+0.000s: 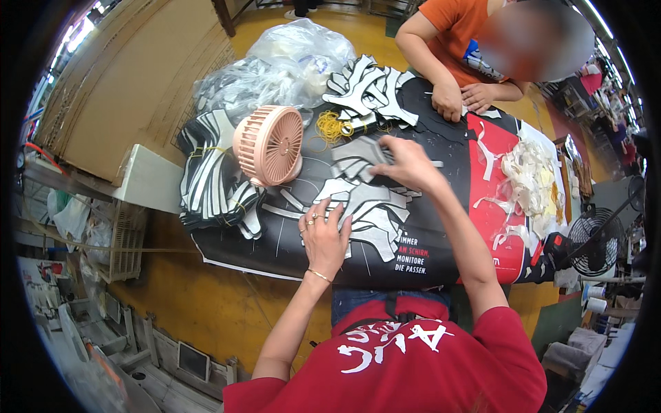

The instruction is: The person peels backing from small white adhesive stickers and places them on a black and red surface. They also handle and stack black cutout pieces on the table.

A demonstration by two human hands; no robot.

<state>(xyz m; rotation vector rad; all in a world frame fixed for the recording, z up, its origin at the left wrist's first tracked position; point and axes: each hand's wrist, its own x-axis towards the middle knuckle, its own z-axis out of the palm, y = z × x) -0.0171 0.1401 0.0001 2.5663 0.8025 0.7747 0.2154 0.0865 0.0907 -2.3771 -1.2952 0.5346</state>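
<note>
My left hand [323, 239] lies flat with fingers spread, at the left end of a fanned pile of white, dark-edged cut pieces [372, 213]. Just beyond that pile, my right hand [407, 164] grips the right end of some grey cut pieces [357, 158] between thumb and fingers. These grey pieces are slightly blurred, and my fingers hide part of their edge. To the left stands a pink desk fan [270, 144]. A tangle of yellow rubber bands [333, 126] sits behind the grey pieces.
Banded stacks of cut pieces [210, 172] stand at the left, with another heap [368, 89] farther back. Clear plastic bags [289, 58] lie behind the fan. Across the table, a person in orange [447, 96] handles dark pieces. White scraps [530, 175] pile up at the right, near a black fan [593, 241].
</note>
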